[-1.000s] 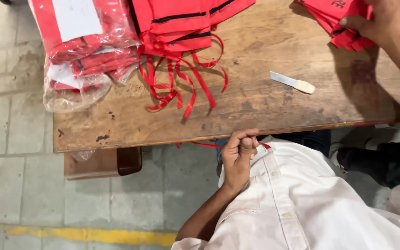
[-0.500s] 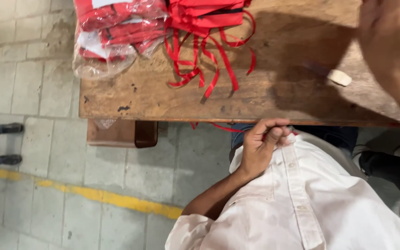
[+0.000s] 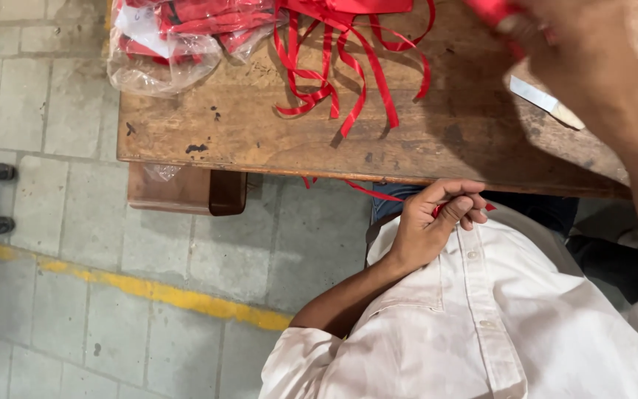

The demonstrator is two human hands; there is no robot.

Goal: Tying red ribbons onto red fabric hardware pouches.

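- Left hand [image 3: 431, 225] is curled nearly closed against the white shirt [image 3: 511, 325], just below the table [image 3: 260, 140] edge, fingers pinched around the end of a thin red ribbon [image 3: 367, 192] that runs up under the table edge.
- Right hand [image 3: 581, 59] is up over the table, blurred, with something red at the fingertips; looks like a closed grip on red fabric [image 3: 492, 9], but how tight it is I honestly can't tell.
- Red ribbon looks super light and floppy, satin-ish, so probably slippery. My guess is a pinch between thumb and finger near the end works best, since a loose grip would let it slide out.
- More ribbon ties [image 3: 334, 70] dangle in loops off a red fabric pile [image 3: 356, 6] at the far side of the table. They look tangly, so I'd lift the pile by the cloth body, not the tails.
- Clear plastic bag [image 3: 164, 52] of red pieces sits on the left corner, soft and crinkly, easy to grab anywhere.
- Small flat white strip [image 3: 544, 100] lies on the wood near the right hand, stiff-looking.
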